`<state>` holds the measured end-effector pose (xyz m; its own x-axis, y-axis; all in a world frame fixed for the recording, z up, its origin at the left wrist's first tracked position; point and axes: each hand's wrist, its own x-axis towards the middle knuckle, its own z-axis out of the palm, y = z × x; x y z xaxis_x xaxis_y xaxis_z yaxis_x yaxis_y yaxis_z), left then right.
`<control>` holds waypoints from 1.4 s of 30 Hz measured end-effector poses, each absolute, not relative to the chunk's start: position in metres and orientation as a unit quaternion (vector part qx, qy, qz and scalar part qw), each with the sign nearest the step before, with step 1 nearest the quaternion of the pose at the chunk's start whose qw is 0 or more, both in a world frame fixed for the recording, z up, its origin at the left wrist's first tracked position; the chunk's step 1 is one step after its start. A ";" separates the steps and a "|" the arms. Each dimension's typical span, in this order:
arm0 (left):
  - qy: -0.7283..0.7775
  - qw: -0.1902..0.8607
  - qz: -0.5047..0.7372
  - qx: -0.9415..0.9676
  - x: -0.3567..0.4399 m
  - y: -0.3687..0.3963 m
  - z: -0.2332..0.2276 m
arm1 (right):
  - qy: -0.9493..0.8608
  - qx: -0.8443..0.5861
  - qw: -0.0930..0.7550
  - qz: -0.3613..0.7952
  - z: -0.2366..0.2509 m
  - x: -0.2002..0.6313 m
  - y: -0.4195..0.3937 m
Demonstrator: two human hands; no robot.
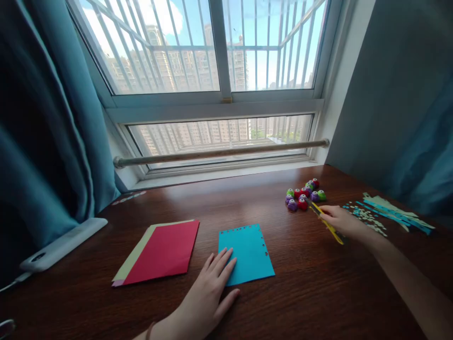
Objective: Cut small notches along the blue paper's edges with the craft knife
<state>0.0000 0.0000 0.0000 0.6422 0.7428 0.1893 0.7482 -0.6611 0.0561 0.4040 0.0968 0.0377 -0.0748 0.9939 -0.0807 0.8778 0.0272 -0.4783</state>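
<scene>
My left hand lies flat with fingers spread, its fingertips over the left edge of a blue sheet of paper. A row of small punched holes runs along the sheet's top edge and down part of its right edge. Off to the right, my right hand is closed around a yellow utility knife. The knife's front end points toward a cluster of small red, green and purple eyed figures. Whether its blade is out I cannot tell.
A stack of red and pale green paper lies left of the blue sheet. Paper strips and tiny punched bits are scattered at the right. A white phone-like device with a cable sits at the left, by the curtain.
</scene>
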 end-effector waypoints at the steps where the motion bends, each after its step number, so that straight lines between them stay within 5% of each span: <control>1: -0.411 0.012 -0.097 -0.906 0.000 0.000 0.001 | -0.691 -0.588 0.243 0.344 0.037 0.388 0.094; 4: -0.410 0.005 -0.090 -0.908 -0.001 0.000 0.003 | -0.610 -0.392 0.329 0.604 0.032 0.335 0.087; 10: -0.399 -0.028 -0.074 -0.914 -0.002 -0.002 0.005 | -0.545 -0.288 0.358 0.701 0.023 0.263 0.086; 15: -0.392 -0.037 -0.087 -0.915 -0.003 -0.004 0.006 | -0.492 -0.264 0.466 0.687 0.009 0.244 0.083; 20: -0.385 -0.040 -0.086 -0.918 -0.002 -0.004 0.008 | -0.463 -0.280 0.487 0.685 -0.010 0.250 0.086; 42: -0.387 -0.051 -0.089 -0.917 0.000 -0.004 0.014 | -0.531 -0.283 0.413 0.684 -0.016 0.254 0.088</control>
